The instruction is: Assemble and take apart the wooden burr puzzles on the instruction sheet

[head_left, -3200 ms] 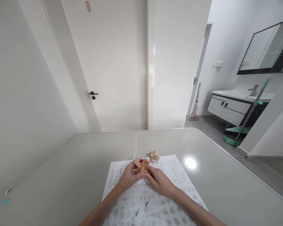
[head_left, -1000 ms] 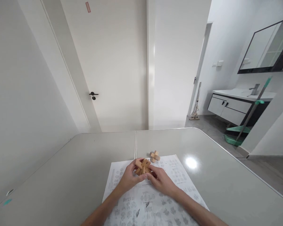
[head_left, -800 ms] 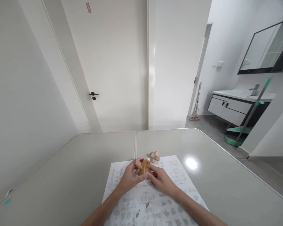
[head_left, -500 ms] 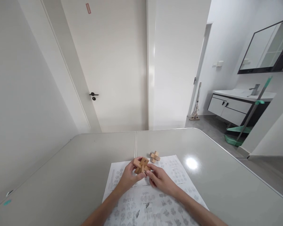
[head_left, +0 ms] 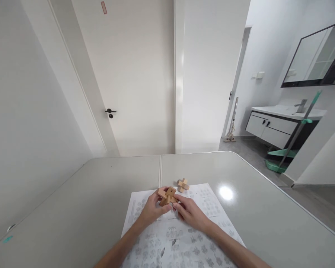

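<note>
A wooden interlocking puzzle [head_left: 168,195] of light brown bars is held just above a printed paper sheet [head_left: 181,238]. My left hand [head_left: 152,211] grips its left side with curled fingers. My right hand [head_left: 190,213] pinches its right side. A second, smaller wooden cross puzzle [head_left: 182,184] rests at the sheet's far edge, just beyond and to the right of the held one, and neither hand touches it.
The sheet lies on a grey table [head_left: 86,201] with a seam down its middle. Beyond the table stand a white door [head_left: 128,82] and a wall. At the right, a bathroom vanity [head_left: 279,124], a mirror and a green dustpan [head_left: 276,160] stand on the floor.
Both hands have kept hold of the wooden puzzle and turned it slightly between the fingers. The small cross puzzle and the sheet have stayed put.
</note>
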`<state>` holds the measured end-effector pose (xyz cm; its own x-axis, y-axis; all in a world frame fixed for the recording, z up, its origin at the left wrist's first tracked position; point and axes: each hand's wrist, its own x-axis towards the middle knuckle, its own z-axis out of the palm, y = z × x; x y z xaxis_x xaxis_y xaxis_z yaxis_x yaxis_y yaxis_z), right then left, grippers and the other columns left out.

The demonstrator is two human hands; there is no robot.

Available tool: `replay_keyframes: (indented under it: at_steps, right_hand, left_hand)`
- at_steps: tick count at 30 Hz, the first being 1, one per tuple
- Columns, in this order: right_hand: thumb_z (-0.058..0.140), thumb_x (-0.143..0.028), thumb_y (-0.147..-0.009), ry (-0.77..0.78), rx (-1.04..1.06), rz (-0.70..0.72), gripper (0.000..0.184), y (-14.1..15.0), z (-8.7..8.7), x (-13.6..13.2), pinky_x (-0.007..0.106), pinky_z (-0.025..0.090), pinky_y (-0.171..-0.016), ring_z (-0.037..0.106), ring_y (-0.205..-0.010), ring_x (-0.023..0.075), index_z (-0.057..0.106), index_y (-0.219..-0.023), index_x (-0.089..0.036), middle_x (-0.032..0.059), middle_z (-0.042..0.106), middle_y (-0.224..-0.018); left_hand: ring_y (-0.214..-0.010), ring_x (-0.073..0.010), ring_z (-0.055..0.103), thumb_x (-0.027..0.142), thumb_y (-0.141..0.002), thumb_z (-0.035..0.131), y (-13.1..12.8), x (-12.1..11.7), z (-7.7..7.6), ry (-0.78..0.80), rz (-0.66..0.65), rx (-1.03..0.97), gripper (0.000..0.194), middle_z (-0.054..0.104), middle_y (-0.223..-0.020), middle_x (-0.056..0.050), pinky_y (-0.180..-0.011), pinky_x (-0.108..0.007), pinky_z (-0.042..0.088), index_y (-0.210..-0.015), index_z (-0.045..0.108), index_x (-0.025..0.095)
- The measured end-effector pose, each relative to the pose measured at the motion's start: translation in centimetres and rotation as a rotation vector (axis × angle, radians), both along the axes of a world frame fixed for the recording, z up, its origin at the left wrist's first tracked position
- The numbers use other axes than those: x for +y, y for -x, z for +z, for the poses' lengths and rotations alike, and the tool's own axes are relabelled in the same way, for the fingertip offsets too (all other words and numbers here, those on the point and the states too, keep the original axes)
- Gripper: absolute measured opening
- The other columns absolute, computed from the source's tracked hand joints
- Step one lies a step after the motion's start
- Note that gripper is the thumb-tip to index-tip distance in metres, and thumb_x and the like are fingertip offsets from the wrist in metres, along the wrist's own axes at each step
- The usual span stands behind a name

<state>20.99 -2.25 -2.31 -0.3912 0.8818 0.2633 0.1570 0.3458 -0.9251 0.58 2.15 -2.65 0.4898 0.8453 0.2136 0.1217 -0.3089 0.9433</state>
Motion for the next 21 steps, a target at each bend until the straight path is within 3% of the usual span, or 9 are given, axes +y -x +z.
replay_keyframes:
  at_steps: [21]
  right_hand:
    - [0.040,-0.050,-0.102,-0.038,-0.042,-0.028,0.034,0.05,-0.40,0.09,0.025,0.039,-0.053,0.050,-0.051,0.0126,0.055,-0.094,-0.020,-0.0014,0.058,-0.069]
  left_hand:
    - [-0.116,-0.0294,0.062,0.041,-0.079,0.074,-0.10,-0.19,0.19,-0.011,0.006,0.004,0.062,0.066,-0.128,-0.013,-0.101,-0.041,0.048,-0.134,0.054,0.018]
